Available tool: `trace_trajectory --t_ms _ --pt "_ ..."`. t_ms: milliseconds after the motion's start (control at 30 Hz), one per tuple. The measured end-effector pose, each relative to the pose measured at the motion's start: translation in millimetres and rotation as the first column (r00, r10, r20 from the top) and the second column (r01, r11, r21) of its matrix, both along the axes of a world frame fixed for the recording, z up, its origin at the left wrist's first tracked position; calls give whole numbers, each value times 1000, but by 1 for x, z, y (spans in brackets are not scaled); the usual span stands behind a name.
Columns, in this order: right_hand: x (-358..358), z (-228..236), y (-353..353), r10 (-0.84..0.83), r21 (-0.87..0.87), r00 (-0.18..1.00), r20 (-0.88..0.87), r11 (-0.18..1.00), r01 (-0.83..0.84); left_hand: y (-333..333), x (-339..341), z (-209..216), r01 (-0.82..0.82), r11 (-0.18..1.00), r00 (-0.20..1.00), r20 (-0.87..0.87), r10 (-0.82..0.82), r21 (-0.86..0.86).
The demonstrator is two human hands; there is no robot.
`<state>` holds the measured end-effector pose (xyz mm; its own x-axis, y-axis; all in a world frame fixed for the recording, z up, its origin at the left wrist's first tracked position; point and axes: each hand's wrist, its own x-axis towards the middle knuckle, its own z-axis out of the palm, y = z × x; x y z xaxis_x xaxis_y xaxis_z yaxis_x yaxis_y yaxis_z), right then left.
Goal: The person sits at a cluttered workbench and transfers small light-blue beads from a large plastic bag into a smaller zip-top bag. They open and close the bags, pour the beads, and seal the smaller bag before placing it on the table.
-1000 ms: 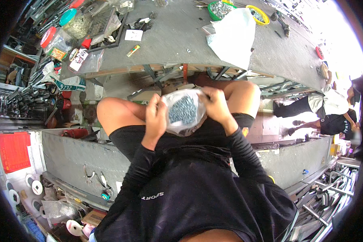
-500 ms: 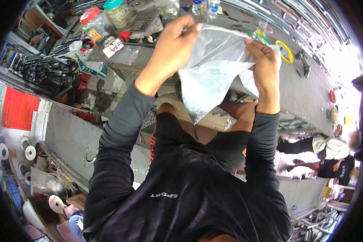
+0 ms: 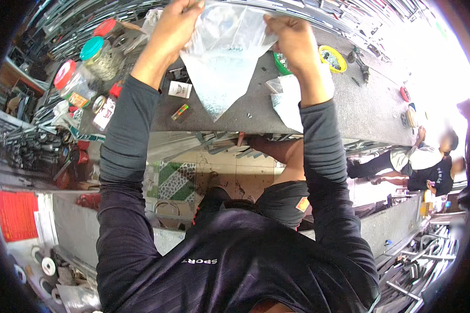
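A clear plastic bag [image 3: 219, 78] hangs between my hands over the grey workbench, its lower part bulging with small pale pieces down to a pointed corner. My left hand [image 3: 178, 26] pinches the bag's top edge on one side. The opposite top edge is gripped by my right hand [image 3: 295, 44], its fingers curled over the plastic. A second filled plastic bag [image 3: 287, 107] lies on the bench below my right hand, partly covered by my wrist. A small white box [image 3: 180, 89] and a lighter-sized colourful item [image 3: 180, 112] rest left of the hanging bag.
Plastic jars with a turquoise lid [image 3: 91, 48] and red lids stand at the bench's left. A yellow basket [image 3: 332, 58] of small metal parts and a green basket [image 3: 282, 63] sit on the right. Two people [image 3: 428, 161] are at far right. Metal bars line the back.
Both hands have moved up and farther over the bench, carrying the bag off my lap area. My view has shifted, so more of the bench and floor shows.
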<state>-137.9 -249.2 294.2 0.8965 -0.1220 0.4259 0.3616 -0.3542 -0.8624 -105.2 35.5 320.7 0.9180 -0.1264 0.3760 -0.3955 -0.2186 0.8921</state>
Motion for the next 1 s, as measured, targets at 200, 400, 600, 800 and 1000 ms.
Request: trace_trajectory --t_ms 200,400,600,800,1000 --pt "44 -79 18 -168 -386 972 -165 918 93 -8 59 -133 -42 999 974 -222 37 -16" --pt "49 -69 1 -101 -374 907 -409 925 -65 5 54 -137 50 987 974 -211 -82 -153" --pt "-17 -40 54 227 -683 914 336 727 70 28 49 -116 36 979 997 -71 -23 198" --pt "-22 -46 67 371 -928 928 -32 334 -166 31 80 -87 -117 807 972 235 -28 579" --pt "-31 -38 37 377 -793 910 173 601 -98 23 82 -73 -73 766 997 23 76 638"
